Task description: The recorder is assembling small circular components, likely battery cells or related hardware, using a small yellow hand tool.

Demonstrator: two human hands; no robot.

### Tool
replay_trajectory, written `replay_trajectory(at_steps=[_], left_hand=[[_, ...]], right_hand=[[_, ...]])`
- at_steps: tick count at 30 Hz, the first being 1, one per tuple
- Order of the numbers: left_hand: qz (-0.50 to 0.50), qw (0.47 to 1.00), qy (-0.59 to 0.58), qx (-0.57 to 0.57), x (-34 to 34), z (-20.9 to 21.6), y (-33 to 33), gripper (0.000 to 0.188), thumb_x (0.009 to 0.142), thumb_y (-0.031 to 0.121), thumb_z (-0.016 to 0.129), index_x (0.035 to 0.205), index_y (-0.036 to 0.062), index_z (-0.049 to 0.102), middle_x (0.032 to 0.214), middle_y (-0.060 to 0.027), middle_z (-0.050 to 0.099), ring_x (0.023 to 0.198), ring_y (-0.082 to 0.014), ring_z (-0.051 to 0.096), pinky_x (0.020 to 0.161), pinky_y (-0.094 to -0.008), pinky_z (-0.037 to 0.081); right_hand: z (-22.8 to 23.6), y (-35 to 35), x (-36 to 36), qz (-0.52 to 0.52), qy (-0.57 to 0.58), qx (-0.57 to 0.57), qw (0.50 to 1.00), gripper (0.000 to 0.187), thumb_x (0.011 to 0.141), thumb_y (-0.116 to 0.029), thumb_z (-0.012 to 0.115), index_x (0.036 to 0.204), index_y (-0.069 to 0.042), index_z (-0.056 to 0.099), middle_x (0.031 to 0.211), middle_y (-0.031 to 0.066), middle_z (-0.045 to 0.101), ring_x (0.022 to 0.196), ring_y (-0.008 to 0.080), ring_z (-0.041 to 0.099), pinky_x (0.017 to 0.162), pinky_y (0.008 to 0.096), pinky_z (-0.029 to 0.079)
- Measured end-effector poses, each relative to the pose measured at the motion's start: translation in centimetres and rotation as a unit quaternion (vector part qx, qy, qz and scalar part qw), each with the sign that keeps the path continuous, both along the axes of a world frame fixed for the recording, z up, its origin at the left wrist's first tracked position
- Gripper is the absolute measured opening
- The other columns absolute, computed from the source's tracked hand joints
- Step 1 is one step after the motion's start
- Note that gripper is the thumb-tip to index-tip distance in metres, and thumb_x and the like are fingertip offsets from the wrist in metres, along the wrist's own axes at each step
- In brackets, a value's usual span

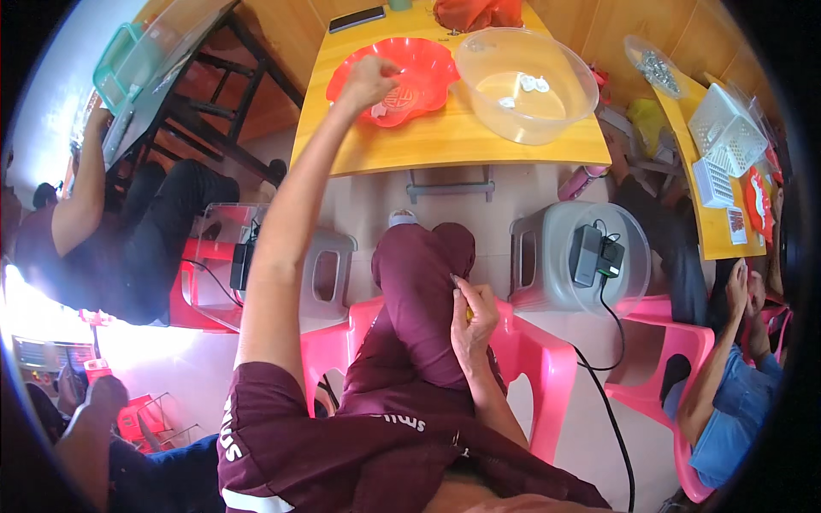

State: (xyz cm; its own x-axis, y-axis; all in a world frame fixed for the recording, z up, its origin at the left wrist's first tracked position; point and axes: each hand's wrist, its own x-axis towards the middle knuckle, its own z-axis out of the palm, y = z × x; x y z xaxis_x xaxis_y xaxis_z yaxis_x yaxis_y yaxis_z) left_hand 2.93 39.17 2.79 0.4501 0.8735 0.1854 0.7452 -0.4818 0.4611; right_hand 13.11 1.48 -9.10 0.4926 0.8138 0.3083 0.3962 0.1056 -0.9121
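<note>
My left hand (369, 83) is stretched out over a red scalloped plate (419, 53), its fingers pinched together. Whatever they hold is too small to make out. A small pale piece (379, 110) lies in the plate, near my wrist. Close to my right thigh, my right hand (475, 323) is closed around a small yellow thing (469, 314), mostly hidden by the fingers. A thin dark tip shows above the fingertips. Right of the plate stands a clear plastic tub (526, 124) with several small white pieces (532, 83) in it.
The yellow table (376, 154) bears a phone (357, 19) and a red bag (479, 13) at its back. Grey stools (534, 286) flank my pink chair (547, 368). A black cable (611, 410) runs along the floor at right. Other people sit on both sides.
</note>
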Motion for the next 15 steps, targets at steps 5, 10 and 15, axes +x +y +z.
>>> replay_trajectory(at_steps=[5,10,15], left_hand=[[-0.020,0.992,0.108,-0.067,-2.5,-1.1,1.8,0.045,0.062,0.012,0.077,0.105,0.0019,0.065,0.103,-0.0164,0.066,0.098,-0.0270,0.062,0.084,-0.0342,0.050],[-0.041,0.980,0.172,-0.087,-1.4,-2.7,2.2,0.036,0.061,0.011,0.077,0.095,0.0041,0.067,0.101,-0.0175,0.065,0.099,-0.0303,0.061,0.083,-0.0377,0.050],[-0.016,0.986,0.162,-0.030,-1.6,-3.2,2.3,0.025,0.067,0.011,0.072,0.091,0.0058,0.067,0.097,-0.0179,0.065,0.095,-0.0312,0.062,0.081,-0.0384,0.051]], right_hand=[[0.0,0.2,0.0,0.008,0.000,-0.015,1.000,0.019,0.081,0.003,0.060,0.098,0.000,0.067,0.072,0.0072,0.049,0.062,0.0162,0.049,0.054,0.0285,0.039],[-0.1,0.2,-0.2,0.010,-0.006,-0.026,1.000,0.019,0.081,0.003,0.060,0.098,0.000,0.067,0.071,0.0066,0.049,0.060,0.0152,0.049,0.053,0.0281,0.038],[0.0,0.1,-0.4,0.009,-0.007,-0.017,1.000,0.020,0.081,0.004,0.060,0.099,-0.001,0.067,0.071,0.0065,0.050,0.060,0.0149,0.049,0.053,0.0278,0.038]])
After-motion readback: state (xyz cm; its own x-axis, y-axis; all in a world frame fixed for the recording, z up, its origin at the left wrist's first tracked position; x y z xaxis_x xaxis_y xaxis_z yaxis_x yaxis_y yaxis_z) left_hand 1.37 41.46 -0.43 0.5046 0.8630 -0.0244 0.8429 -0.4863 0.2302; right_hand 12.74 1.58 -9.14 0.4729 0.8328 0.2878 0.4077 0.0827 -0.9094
